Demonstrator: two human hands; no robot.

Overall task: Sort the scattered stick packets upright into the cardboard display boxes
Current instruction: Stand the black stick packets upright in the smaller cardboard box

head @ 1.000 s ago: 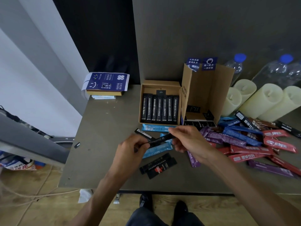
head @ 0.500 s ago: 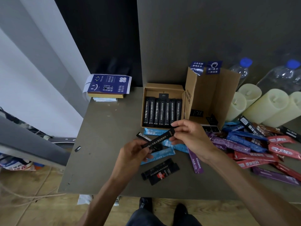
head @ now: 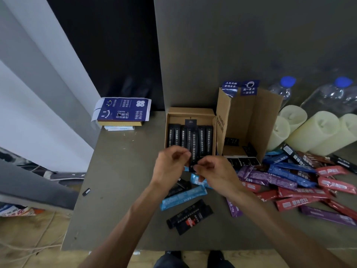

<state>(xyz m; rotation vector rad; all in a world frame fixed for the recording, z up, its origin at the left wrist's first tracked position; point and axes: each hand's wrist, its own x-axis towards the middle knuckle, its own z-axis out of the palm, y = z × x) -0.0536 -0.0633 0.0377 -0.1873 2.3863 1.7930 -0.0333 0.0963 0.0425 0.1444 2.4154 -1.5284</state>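
View from the head, looking down on a grey-brown desk (head: 119,171) that stands on a wooden floor (head: 29,238) against a grey wall panel (head: 251,45). Nearest, at 6 o'clock from the hands, two black packets (head: 190,216) lie crossed, with a light-blue packet (head: 183,197) just beyond them. At centre the left hand (head: 170,163) and right hand (head: 216,171) both pinch one black stick packet (head: 194,151), fingers curled; it points toward 12 o'clock over the front edge of the low cardboard box (head: 190,113). That box holds a row of black packets, partly hidden by the hands, so their number cannot be told. At 3 o'clock lies a loose heap of purple, red and blue packets (head: 289,186). At 1 o'clock a second, tall cardboard box (head: 249,122) stands open, touching the low one. Beyond the heap, at 2 o'clock, are three cream candles (head: 313,132) and two blue-capped bottles (head: 282,89). At 11 o'clock sits a blue printed carton (head: 123,111).
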